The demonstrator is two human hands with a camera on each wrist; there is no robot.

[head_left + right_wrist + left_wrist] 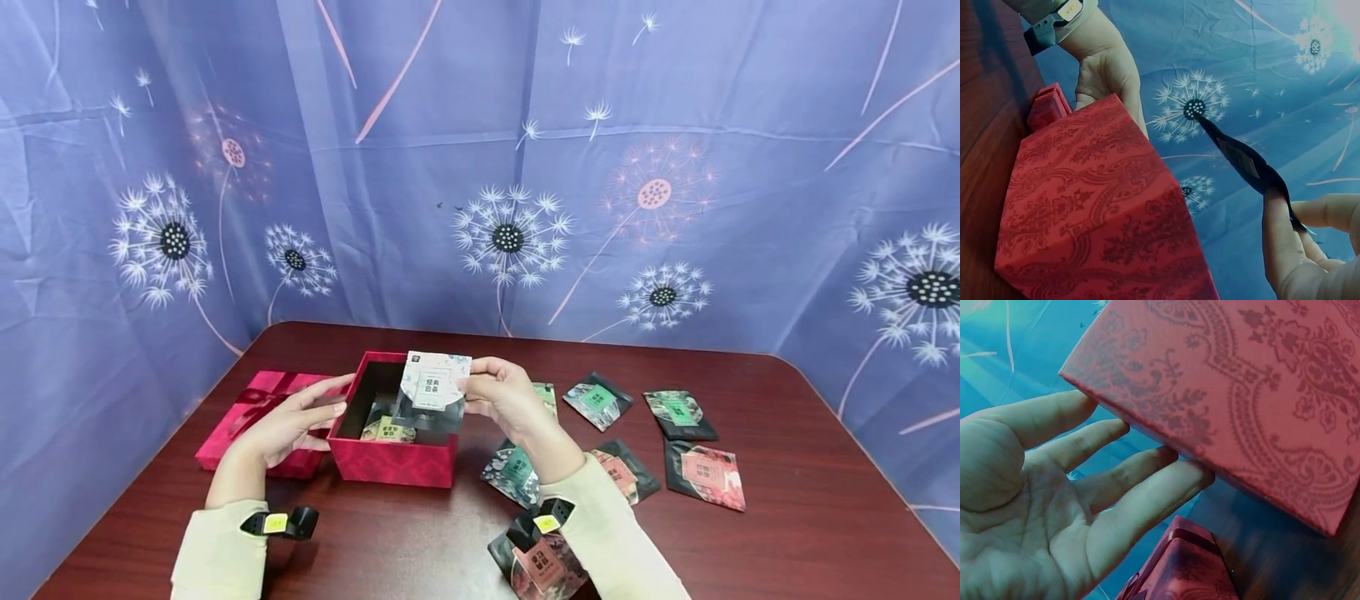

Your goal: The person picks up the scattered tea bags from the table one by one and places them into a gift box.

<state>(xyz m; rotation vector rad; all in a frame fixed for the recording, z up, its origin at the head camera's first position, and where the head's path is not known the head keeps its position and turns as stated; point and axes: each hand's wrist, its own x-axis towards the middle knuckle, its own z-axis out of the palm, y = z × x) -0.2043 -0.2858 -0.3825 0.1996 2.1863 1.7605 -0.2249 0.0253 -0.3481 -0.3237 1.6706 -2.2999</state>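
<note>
My right hand pinches a white and dark grey tea packet by its right edge and holds it above the red box. In the right wrist view this packet shows edge-on, between thumb and fingers. The box stands without its lid, and a packet with a yellow-green label lies inside. My left hand is at the box's left side. The left wrist view shows that hand's fingers extended, tips against the edge of the patterned box wall.
The red lid with a dark ribbon lies left of the box, partly behind my left hand. Several tea packets with green labels or pink labels are spread over the right of the brown table. A dandelion-patterned blue curtain hangs behind.
</note>
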